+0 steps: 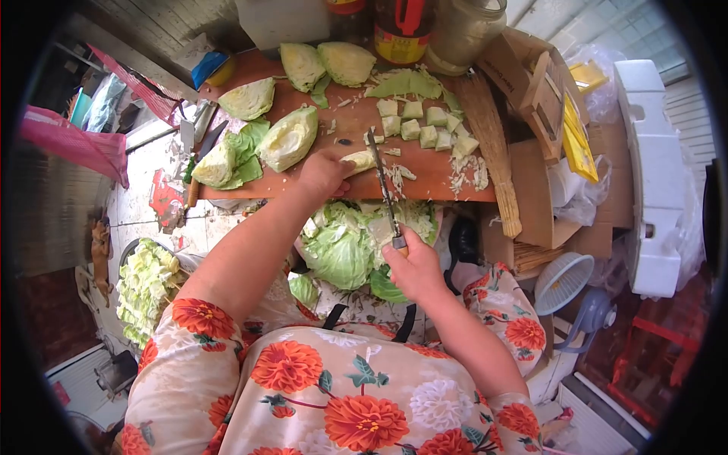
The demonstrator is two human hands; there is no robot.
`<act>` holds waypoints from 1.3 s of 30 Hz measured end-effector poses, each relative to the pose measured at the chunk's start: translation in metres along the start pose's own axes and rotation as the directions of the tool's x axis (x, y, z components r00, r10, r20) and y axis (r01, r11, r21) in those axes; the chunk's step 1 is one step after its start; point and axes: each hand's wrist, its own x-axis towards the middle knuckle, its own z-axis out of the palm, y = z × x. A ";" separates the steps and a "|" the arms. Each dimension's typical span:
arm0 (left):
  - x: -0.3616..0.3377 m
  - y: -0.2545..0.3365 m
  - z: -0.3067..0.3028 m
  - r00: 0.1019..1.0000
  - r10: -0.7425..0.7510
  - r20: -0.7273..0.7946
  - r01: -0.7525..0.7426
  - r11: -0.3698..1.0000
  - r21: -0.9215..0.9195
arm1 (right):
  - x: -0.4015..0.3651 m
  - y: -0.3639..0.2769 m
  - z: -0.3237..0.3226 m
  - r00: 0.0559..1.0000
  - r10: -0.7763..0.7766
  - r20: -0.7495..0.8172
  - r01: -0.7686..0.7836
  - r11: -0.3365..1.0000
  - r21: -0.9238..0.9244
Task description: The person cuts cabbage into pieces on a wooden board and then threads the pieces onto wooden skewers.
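On the brown board (353,125), my left hand (324,174) grips a pale cabbage piece (359,161) with its fingers closed. My right hand (413,265) is wrapped round the handle of a knife (383,178), whose blade points away from me beside the piece's right end. Left of the piece lies a cabbage wedge (289,139), with another wedge (214,164) and loose leaves farther left. Two wedges rest at the board's far edge. Several cut cabbage cores (428,136) sit to the right, with shreds scattered around them.
Whole cabbages (341,246) lie below the board's near edge. A container of chopped cabbage (148,288) is at the left. Bottles and a jar (466,34) stand behind the board. A whisk of bound straw (489,144), cardboard boxes and a white foam box (648,178) are at the right.
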 end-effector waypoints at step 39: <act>0.000 0.004 -0.008 0.998 -0.028 0.056 0.030 0.999 -0.038 | 0.009 -0.015 -0.005 0.997 -0.019 0.070 0.025 0.995 -0.094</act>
